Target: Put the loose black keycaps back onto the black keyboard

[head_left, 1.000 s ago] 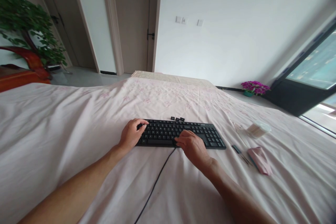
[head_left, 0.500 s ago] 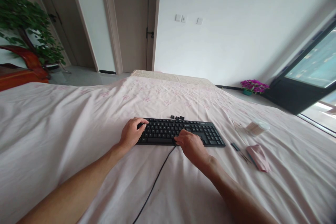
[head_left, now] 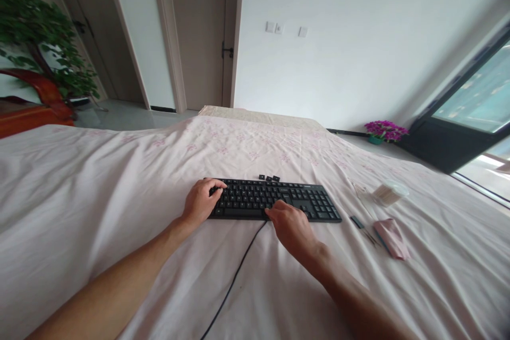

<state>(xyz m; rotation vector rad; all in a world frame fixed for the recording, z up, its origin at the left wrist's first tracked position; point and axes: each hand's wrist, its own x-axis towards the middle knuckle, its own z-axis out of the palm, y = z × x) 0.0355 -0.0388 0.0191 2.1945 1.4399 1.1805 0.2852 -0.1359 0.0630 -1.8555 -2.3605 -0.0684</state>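
A black keyboard [head_left: 247, 196] lies flat on the pale, flower-patterned cloth [head_left: 159, 180]. My left hand [head_left: 201, 201] grips its left end, with thumb and forefinger over the upper left keys. My right hand [head_left: 289, 219] is closed over the lower row, right of the space bar. Its fingertips are pressed together at the front edge; whatever they pinch is hidden. Several small black keycaps [head_left: 269, 178] rest just behind the keyboard. From near the right fingertips a black cable [head_left: 235, 276] runs toward me.
To the right sit a clear tub of cotton swabs [head_left: 390, 193], thin metal tweezers [head_left: 370, 236], a small dark tool [head_left: 356, 221] and a folded pink cloth [head_left: 392, 240]. Loose swabs [head_left: 360, 189] lie beside the tub. Beyond the bed are doors and a potted purple plant [head_left: 385, 132].
My right hand has shifted very slightly at the keyboard's front edge. The left hand, keyboard and loose keycaps look almost the same as before.
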